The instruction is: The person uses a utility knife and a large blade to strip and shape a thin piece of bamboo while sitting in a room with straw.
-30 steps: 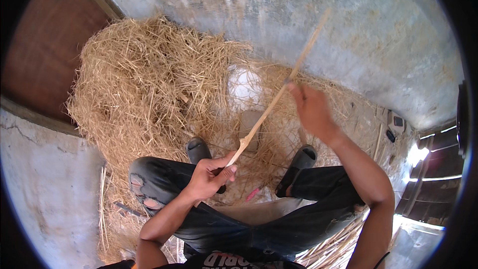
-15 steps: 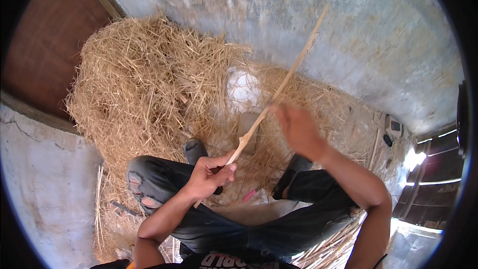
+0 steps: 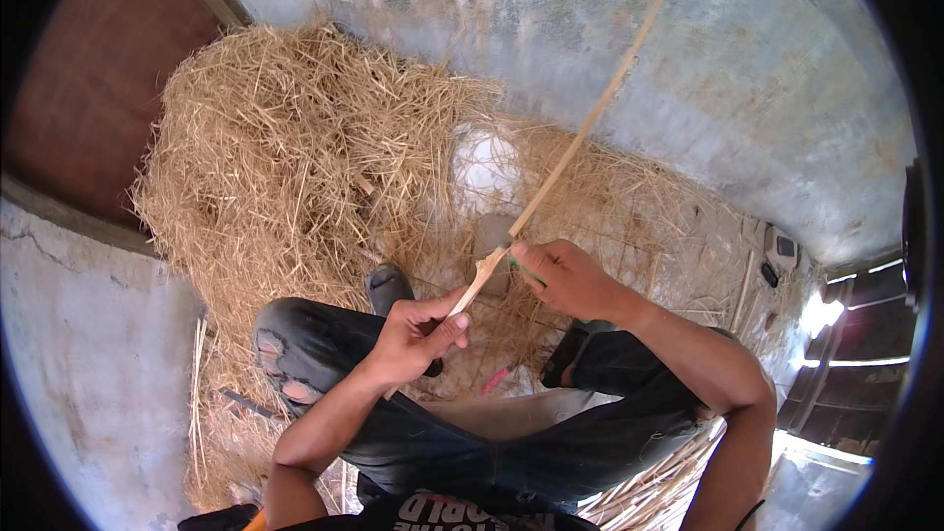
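Above lap: one long stick, slanting up toward wall. Left hand clamped on lower end; right hand closed around it just above, possibly holding green-handled blade too. Two shoes. Straw heap ahead, white patch in it. Pink bit between legs.

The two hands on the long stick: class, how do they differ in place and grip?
The left hand grips the lower end of the stick, fingers wrapped round and thumb along it. The right hand sits higher up the stick, pinching it at the fingertips, with something green under its fingers. The left hand lies over the knee, while the right hand lies over the straw. Both are bare and touch the same stick.
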The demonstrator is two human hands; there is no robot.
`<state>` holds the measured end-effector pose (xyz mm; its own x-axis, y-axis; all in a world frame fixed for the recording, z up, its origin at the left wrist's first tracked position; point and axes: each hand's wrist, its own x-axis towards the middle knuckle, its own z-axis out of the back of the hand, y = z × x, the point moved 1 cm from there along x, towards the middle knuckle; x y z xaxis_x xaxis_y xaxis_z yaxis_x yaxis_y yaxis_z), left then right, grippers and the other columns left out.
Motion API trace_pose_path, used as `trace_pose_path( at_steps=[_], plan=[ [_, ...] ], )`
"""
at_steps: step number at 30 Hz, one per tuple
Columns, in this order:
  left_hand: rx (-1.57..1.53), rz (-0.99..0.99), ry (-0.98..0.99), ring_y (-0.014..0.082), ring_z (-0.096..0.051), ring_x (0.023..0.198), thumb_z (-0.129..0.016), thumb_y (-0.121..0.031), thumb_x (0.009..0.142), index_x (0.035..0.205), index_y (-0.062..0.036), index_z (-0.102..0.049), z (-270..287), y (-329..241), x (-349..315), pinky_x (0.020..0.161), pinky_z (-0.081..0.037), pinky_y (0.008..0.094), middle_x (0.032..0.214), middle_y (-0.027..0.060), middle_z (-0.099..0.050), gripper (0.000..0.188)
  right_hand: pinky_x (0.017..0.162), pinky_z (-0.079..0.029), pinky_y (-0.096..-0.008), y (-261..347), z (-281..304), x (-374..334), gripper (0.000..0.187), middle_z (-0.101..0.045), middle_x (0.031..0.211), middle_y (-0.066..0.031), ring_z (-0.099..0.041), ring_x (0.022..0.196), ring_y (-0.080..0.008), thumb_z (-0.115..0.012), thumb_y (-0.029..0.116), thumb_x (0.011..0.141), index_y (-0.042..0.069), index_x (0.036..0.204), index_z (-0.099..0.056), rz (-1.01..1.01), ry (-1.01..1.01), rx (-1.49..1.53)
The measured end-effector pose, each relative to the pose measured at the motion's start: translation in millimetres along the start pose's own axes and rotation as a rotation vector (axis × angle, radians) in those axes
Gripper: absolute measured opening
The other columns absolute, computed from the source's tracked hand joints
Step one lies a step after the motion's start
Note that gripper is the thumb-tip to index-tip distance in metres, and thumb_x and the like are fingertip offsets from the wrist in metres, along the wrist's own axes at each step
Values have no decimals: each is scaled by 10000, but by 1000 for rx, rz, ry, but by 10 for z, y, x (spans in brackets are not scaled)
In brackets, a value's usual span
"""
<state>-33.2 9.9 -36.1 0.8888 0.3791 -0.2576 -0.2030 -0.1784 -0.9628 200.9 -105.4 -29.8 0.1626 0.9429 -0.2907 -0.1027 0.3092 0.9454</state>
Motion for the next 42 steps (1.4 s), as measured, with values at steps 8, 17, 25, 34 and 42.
trace_pose_path(
  at_steps=[8,17,25,34,42],
  plan=[
    [103,-164,-124,61,-631,753,-646,-65,988,1388,-11,-576,-25,169,26,674,-507,235,881,35,-685,410,474,-319,-268,217,198,-81,529,-407,543,48,-428,504,-64,-596,494,997,51,706,-592,4,-93,189],
    [525,-318,-154,141,-672,723,-646,-21,959,1325,13,-615,-50,168,78,680,-537,296,873,127,-696,369,497,-414,-319,64,-3,-97,155,-570,614,-65,-573,534,-139,-734,190,885,42,894,-690,420,-296,-387],
    [490,-59,-368,83,-609,735,-606,-39,992,1365,26,-584,92,73,194,671,-496,254,830,51,-653,379,562,-537,-363,80,-403,-348,200,-701,729,-72,-692,618,-261,-784,225,802,103,925,-685,590,145,-643],
    [310,-212,-226,114,-701,771,-665,-52,964,1277,67,-634,-15,202,131,690,-544,275,912,139,-727,336,513,-428,-453,200,412,-35,424,-559,588,-178,-592,539,-356,-549,413,1025,26,862,-605,226,-515,-565],
    [386,-239,-181,75,-644,758,-657,-29,968,1320,33,-622,-80,190,133,693,-522,246,878,49,-690,359,532,-446,-512,149,541,5,430,-576,603,-211,-592,568,-423,-469,385,1060,42,835,-601,170,-645,-725]
  ],
)
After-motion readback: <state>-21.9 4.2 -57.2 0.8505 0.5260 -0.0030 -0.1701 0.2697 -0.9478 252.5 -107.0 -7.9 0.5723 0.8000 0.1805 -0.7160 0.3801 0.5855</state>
